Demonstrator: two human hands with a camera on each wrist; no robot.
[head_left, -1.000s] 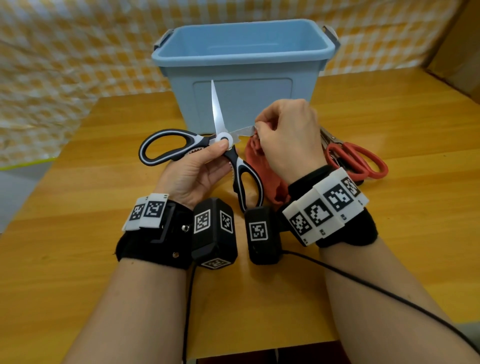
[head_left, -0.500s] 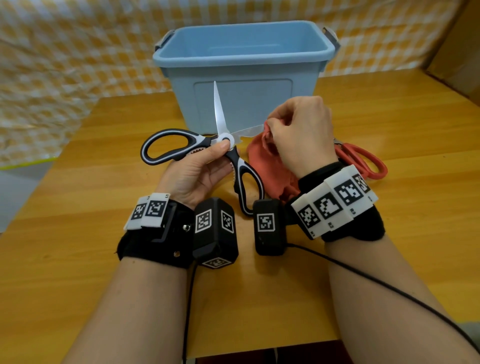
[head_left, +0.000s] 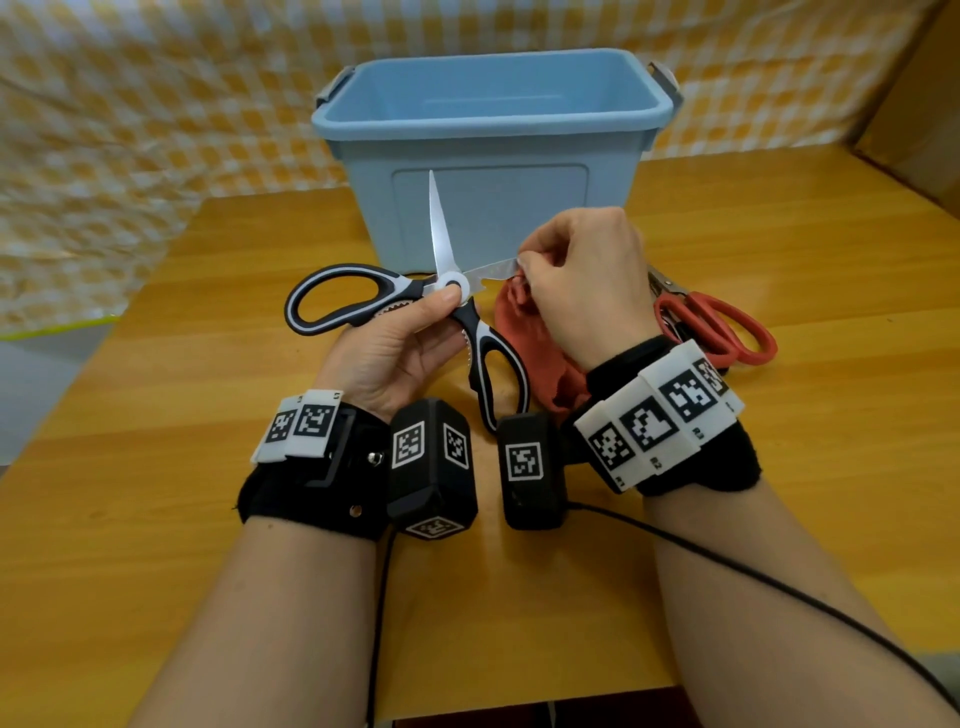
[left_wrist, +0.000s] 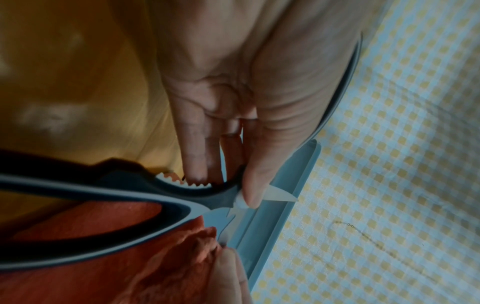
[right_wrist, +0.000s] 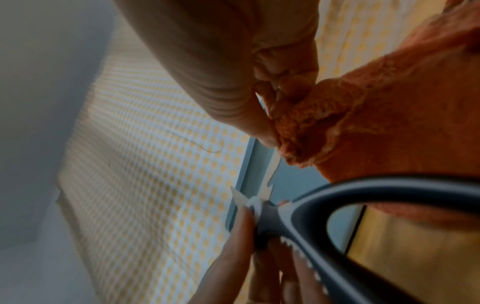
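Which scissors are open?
The black-and-white kitchen scissors: the left hand holds them at the pivot, blades spread wide, the right hand pinches an orange cloth on one. The red-handled scissors lie untouched on the table.

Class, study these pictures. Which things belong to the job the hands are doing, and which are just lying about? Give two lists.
In the job:
- black-and-white-handled steel kitchen scissors, gripped by the left hand
- orange-red cloth, pinched onto one blade by the right hand

Lying about:
- pale blue plastic storage bin
- red-handled scissors
- wooden table, which only supports everything
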